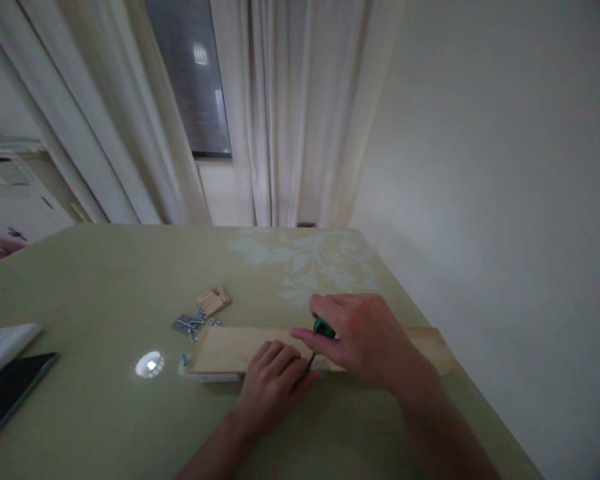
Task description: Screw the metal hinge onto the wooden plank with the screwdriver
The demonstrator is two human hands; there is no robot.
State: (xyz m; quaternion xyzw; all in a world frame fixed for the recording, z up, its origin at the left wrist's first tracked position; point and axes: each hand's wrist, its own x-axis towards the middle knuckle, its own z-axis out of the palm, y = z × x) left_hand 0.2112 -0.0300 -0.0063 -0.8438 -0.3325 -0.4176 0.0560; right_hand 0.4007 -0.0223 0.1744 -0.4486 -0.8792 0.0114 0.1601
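Right hand (367, 343) grips green screwdriver (321, 332) — left hand (275, 383) presses plank (225, 348).

- This is a room in a home, not a workshop.
- Long pale curtains (290, 113) hang to either side of a dark window (193, 73) beyond the table's far edge.
- The table (105, 280) wears a soft green cloth with a white floral print (305, 263) near its far right corner.
- A plain cream wall (505, 167) runs along the table's right edge.
- White furniture with a shelf (10, 193) stands past the far left corner.
- A dark flat tablet or book (10, 393) lies at the left edge.
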